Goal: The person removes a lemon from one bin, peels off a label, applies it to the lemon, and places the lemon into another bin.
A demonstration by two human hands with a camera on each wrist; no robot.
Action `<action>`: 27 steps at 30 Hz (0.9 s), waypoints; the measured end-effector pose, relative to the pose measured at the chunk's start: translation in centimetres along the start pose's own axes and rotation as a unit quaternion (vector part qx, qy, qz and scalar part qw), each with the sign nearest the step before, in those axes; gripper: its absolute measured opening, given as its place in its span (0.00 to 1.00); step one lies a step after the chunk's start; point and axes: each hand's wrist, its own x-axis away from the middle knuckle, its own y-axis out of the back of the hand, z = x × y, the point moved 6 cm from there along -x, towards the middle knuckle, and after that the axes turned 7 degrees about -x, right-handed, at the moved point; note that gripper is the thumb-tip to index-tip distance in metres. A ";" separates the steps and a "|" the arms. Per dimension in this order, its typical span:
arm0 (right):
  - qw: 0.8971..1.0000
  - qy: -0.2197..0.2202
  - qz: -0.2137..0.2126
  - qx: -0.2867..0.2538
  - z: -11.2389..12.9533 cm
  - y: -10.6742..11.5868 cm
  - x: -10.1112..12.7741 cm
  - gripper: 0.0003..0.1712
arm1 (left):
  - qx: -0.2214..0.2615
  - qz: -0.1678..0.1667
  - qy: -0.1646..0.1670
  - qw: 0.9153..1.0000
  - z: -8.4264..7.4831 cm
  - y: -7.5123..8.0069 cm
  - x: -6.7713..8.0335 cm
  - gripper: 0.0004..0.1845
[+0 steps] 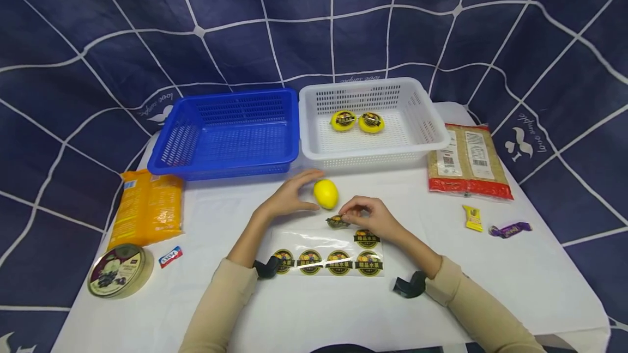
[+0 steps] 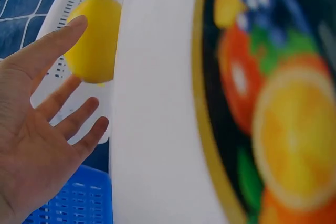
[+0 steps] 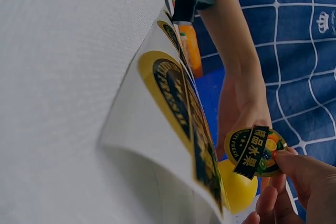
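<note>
A yellow lemon rests on the white tabletop. My left hand is beside it, thumb and fingers spread around its left side; in the left wrist view the fingers are extended and no grip shows. Just in front of the lemon, my right hand pinches a round black-and-gold fruit sticker by its edge. The right wrist view shows the printed face of that sticker, held between thumb and fingers. Below the hands lies a sticker sheet with several matching stickers on it.
Behind the hands stand a blue basket and a white basket, the white one holding two stickered lemons. An orange packet, round tin and small wrapper lie left; a grain bag and two candies lie right.
</note>
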 end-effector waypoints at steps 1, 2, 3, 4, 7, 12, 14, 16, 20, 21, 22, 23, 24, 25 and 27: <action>1.000 0.001 0.001 0.000 0.0 0.0 0.0 0.06 | 0.008 0.002 -0.007 1.000 -0.1 -0.1 -0.1 0.40; 1.000 -0.001 0.001 0.001 0.3 -0.1 -0.1 0.06 | 0.016 0.004 -0.012 1.000 -0.1 -0.3 -0.2 0.39; 1.000 0.001 0.002 0.000 0.4 -0.1 -0.1 0.06 | 0.022 0.005 -0.016 1.000 -0.1 -0.4 -0.2 0.38; 1.000 0.002 0.003 0.001 0.4 -0.1 -0.1 0.06 | 0.028 0.005 -0.019 0.999 -0.1 -0.5 -0.3 0.37; 1.000 0.000 0.003 0.001 0.4 -0.1 -0.1 0.06 | 0.031 0.003 -0.016 0.999 0.0 -0.6 -0.4 0.35; 1.000 -0.004 0.001 0.001 0.2 -0.1 0.0 0.06 | 0.023 -0.004 0.003 1.000 0.1 -0.7 -0.6 0.32; 1.000 -0.001 0.001 0.002 0.3 -0.1 0.0 0.06 | 0.023 -0.008 0.005 1.000 0.2 -0.8 -0.7 0.31; 1.000 0.001 0.000 0.002 0.4 -0.1 -0.1 0.06 | 0.027 -0.011 0.005 1.000 0.3 -1.0 -0.8 0.31; 1.000 -0.002 -0.001 0.002 0.5 -0.2 0.0 0.06 | 0.042 -0.013 0.007 0.999 0.7 -1.7 -0.7 0.30; 1.000 -0.005 -0.004 0.001 0.5 -0.2 0.0 0.06 | 0.047 -0.014 0.007 0.999 0.8 -1.9 -0.7 0.30; 1.000 -0.009 -0.007 -0.001 0.5 -0.1 0.0 0.06 | 0.053 -0.017 0.007 0.998 0.8 -2.0 -0.6 0.30; 1.000 -0.012 -0.013 -0.005 0.5 0.0 0.0 0.06 | 0.060 -0.020 0.006 0.998 0.8 -2.2 -0.5 0.30; 1.000 -0.015 -0.018 -0.012 0.4 0.1 0.0 0.06 | 0.067 -0.025 0.006 0.997 0.8 -2.3 -0.4 0.30; 0.999 -0.016 -0.026 -0.018 0.3 0.2 0.0 0.07 | 0.073 -0.031 0.006 0.997 0.8 -2.5 -0.3 0.30; 0.998 -0.017 -0.046 -0.036 -0.1 0.6 0.1 0.07 | 0.079 -0.046 0.007 0.996 0.8 -2.7 -0.1 0.30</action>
